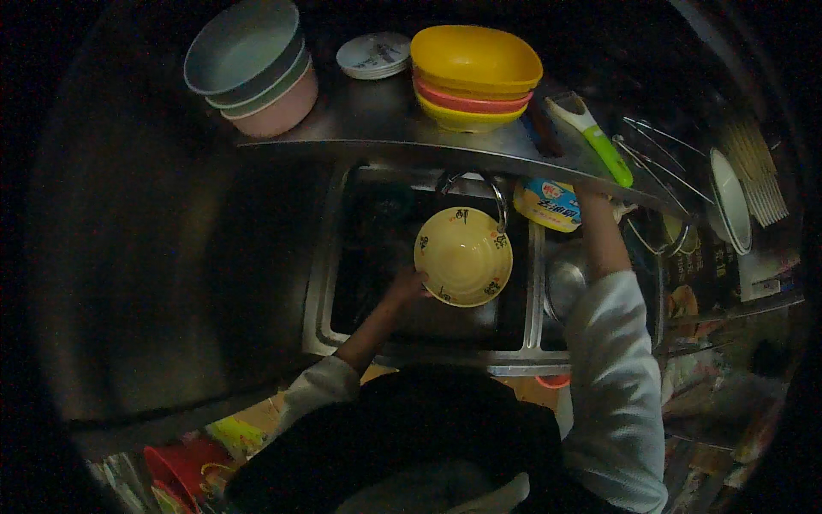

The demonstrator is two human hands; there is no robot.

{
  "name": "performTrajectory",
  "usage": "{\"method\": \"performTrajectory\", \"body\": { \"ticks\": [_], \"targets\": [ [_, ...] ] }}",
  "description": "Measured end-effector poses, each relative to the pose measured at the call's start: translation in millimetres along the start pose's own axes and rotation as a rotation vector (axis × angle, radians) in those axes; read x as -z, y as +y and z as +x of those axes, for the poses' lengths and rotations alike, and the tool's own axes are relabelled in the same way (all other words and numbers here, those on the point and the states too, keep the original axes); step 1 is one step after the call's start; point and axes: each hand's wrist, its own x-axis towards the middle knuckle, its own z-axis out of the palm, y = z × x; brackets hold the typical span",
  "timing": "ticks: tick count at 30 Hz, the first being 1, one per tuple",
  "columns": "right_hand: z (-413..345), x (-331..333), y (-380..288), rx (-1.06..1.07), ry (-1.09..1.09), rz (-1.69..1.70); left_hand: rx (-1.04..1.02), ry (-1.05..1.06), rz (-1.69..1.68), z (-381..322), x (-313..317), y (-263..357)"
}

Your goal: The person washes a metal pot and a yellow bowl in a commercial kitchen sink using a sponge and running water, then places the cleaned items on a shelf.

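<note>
A shallow yellow bowl [463,257] with dark characters around its inner rim is held over the left sink basin [369,270]. My left hand [409,287] grips its lower left edge. My right forearm reaches up to the back of the sink, where my right hand [592,200] is mostly hidden under the edge of a metal shelf [359,122]. Right beside that hand is a yellow detergent bottle [546,204] with a blue label bearing writing. Whether the hand grips the bottle cannot be made out. Behind the bowl curves a chrome faucet [499,199].
On the shelf stand stacked grey, green and pink basins [276,96], small white plates [374,54], yellow and red bowls [478,80], and a green-handled peeler-like tool [600,144]. A metal pot lid or bowl [565,283] sits in the right basin. A wire rack [661,167] holds a white plate [731,200].
</note>
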Motion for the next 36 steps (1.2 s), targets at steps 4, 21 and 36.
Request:
{"method": "performTrajectory", "body": {
  "ticks": [4, 21, 36],
  "targets": [
    [-73, -4, 3, 0.013, -0.057, -0.023, -0.139, -0.098, 0.392, 5, -1, -5],
    [-287, -6, 63, -0.273, -1.766, -0.419, 0.047, -0.287, 0.548, -2, 17, 12],
    [-272, -19, 99, 0.497, -1.424, -1.010, 0.242, -0.229, 0.205, -17, 12, 28]
  ]
}}
